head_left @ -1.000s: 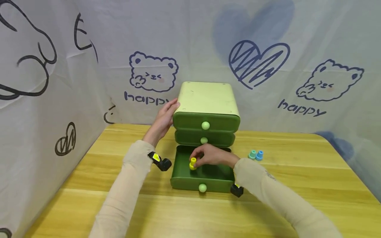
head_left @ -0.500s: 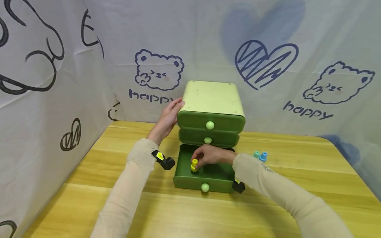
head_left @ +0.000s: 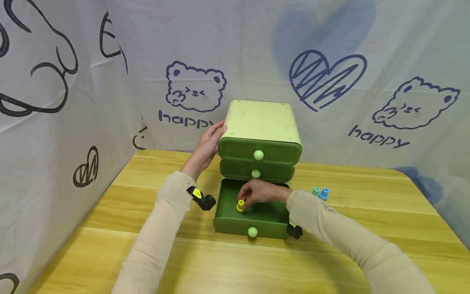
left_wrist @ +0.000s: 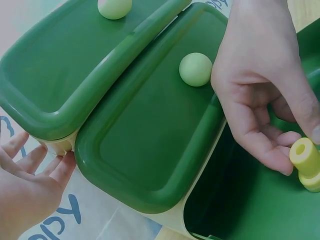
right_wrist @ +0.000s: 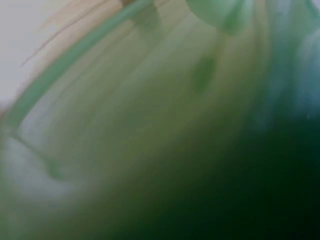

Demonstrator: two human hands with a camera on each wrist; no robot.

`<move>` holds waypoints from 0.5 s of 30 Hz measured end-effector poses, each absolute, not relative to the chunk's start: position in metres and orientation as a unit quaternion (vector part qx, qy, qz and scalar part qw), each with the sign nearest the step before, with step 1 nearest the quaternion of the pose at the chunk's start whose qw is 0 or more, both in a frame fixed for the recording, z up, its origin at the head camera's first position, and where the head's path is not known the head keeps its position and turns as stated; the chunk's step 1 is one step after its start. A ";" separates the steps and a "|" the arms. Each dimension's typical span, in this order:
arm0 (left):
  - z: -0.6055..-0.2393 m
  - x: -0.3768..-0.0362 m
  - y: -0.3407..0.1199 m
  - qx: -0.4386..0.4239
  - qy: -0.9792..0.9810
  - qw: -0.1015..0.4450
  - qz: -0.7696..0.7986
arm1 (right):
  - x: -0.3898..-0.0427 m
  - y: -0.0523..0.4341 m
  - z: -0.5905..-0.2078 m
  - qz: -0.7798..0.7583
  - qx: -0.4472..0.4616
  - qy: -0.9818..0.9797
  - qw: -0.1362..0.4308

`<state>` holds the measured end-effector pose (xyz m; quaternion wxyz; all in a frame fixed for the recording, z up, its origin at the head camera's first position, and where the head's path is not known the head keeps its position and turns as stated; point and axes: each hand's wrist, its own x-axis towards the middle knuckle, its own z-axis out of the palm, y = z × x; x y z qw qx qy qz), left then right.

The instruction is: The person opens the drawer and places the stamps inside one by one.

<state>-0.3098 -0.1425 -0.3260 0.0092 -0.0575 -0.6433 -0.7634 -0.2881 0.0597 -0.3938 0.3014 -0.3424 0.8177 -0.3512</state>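
Note:
A small yellow peg, hollow at the top with a wider base, stands upright in the pulled-out bottom drawer of a green drawer cabinet. My right hand reaches into that drawer and pinches the peg between thumb and fingers. In the left wrist view, a fingertip touches the peg's side. My left hand rests its fingers against the cabinet's left side, near the top; it holds nothing. The right wrist view is blurred, with green drawer surfaces close to the lens.
Two more pegs, a teal one and a blue one, stand on the wooden table to the right, partly behind my right sleeve. The upper drawer and middle drawer are closed. A printed cloth hangs behind.
The view has shifted slightly. The yellow peg sits a little lower in the drawer, and the right fingers lie slightly farther right. My left hand has stayed on the cabinet.

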 end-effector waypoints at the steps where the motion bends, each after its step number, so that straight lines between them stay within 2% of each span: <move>1: -0.326 -0.310 -0.142 -0.058 -0.643 0.009 -0.764 | -0.288 0.060 -0.394 -0.352 -0.339 0.818 0.303; 15: -0.325 -0.310 -0.142 -0.049 -0.646 0.007 -0.762 | -0.281 0.072 -0.386 -0.380 -0.330 0.806 0.312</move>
